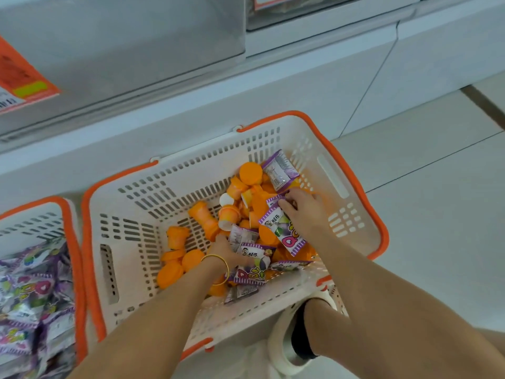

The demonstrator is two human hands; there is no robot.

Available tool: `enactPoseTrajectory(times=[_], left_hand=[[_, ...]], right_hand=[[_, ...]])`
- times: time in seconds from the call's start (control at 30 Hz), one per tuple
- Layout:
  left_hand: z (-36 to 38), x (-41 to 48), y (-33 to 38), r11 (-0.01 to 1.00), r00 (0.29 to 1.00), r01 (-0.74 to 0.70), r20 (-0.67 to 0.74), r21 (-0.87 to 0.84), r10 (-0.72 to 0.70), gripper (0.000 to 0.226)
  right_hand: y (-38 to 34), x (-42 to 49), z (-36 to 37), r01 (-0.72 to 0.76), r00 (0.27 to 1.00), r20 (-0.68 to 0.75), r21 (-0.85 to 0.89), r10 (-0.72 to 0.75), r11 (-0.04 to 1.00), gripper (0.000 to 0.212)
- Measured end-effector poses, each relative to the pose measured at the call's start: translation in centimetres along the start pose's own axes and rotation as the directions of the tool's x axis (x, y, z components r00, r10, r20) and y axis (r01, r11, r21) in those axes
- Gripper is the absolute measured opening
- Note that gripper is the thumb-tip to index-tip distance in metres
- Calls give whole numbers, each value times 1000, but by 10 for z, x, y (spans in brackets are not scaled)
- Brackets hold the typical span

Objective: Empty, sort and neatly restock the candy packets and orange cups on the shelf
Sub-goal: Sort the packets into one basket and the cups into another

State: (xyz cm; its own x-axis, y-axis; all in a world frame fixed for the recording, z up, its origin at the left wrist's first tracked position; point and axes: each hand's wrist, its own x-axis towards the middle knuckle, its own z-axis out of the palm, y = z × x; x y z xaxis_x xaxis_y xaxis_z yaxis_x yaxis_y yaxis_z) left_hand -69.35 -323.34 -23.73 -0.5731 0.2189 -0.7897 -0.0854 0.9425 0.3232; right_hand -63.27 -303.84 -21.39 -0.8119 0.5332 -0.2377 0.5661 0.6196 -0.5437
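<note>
A white basket with an orange rim (175, 170) stands on the floor, holding mixed orange cups (203, 214) and purple candy packets (278, 168). My left hand (226, 250), with a gold bangle on the wrist, grips a purple packet (252, 262) near the basket's front. My right hand (303, 212) pinches another purple packet (282, 228) at its top edge, over the cups at the basket's right side. More packets lie under my left wrist.
A second orange-rimmed basket (72, 242) at the left holds only purple candy packets (30, 291). The white shelf base (273, 86) runs behind both baskets, with an orange price label (21, 75) at upper left. My shoe (289, 340) is beside the basket's front right corner on the tiled floor.
</note>
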Motion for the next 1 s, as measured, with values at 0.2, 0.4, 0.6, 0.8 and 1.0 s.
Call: enactPoseTrajectory(times=[0.2, 0.4, 0.6, 0.8, 1.0], left_hand=[[6, -8, -3, 996, 998, -54, -13, -67, 54, 93], [-2, -24, -16, 956, 952, -294, -96, -5, 292, 92], [-13, -43, -33, 718, 832, -460, -28, 522, 553, 66], [-8, -42, -46, 516, 814, -510, 191, 688, 549, 30], [1, -38, -48, 617, 859, -497, 246, 610, 449, 39]], right_hand=[[-11, -1, -2, 9, 997, 75, 184, -23, 983, 19], [-12, -22, -6, 67, 997, -54, 135, -60, 989, 25], [-8, -41, -8, 185, 973, 152, -70, -173, 980, 19], [-9, -46, -13, 254, 895, 401, -98, -196, 962, 22], [-4, -49, -11, 277, 799, 599, -287, -53, 917, 35]])
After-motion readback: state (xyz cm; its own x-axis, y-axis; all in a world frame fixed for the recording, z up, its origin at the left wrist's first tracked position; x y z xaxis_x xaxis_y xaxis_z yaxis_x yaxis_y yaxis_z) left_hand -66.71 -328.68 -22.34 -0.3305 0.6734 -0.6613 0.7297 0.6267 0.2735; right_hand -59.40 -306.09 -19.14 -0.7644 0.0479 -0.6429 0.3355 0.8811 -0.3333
